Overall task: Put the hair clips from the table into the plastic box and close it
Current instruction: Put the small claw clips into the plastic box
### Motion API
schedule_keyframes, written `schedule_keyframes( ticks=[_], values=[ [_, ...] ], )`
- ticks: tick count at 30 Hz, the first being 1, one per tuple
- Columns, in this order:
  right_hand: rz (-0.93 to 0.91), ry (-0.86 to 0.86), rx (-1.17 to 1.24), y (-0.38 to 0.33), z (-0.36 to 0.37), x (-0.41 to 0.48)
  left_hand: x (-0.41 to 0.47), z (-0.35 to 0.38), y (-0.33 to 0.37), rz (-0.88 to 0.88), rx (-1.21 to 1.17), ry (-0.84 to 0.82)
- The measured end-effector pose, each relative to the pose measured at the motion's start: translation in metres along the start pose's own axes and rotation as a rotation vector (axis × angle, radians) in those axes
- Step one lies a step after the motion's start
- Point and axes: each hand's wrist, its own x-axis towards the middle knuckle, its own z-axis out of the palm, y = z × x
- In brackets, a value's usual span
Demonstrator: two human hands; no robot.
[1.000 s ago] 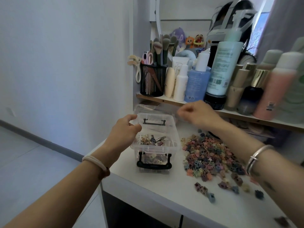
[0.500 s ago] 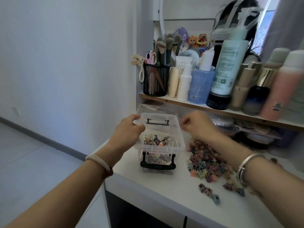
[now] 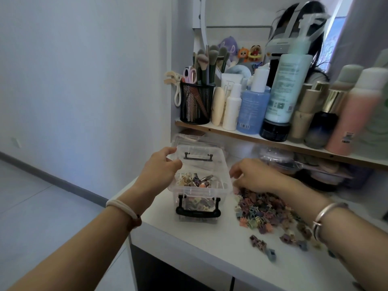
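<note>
Hair clips (image 3: 266, 211): loose heap on white table (image 3: 210, 238), right of clear plastic box (image 3: 201, 185); more inside box. Lid (image 3: 197, 155) raised. Left hand (image 3: 161, 166): fingers clamped on lid's left edge. Right hand (image 3: 252, 175): over heap, fingers curled downward; grip cannot be told.

Both hands (image 3: 161, 166) (image 3: 251, 175) forward (fingers curled)

Your head camera is looking forward and down, close above the counter (image 3: 210, 238), facing the shelf (image 3: 231, 132) behind it.
</note>
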Motion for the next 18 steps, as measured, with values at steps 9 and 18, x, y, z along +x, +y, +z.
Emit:
schedule_keyframes(
  ticks=[9, 18],
  values=[
    [-0.037, -0.102, -0.055, 0.002, 0.004, 0.006, 0.001, 0.000, -0.003, 0.007, -0.003, 0.007],
    [-0.044, 0.214, 0.108, -0.003, -0.007, 0.009, 0.003, 0.000, -0.004, 0.001, -0.007, 0.009]
  ],
)
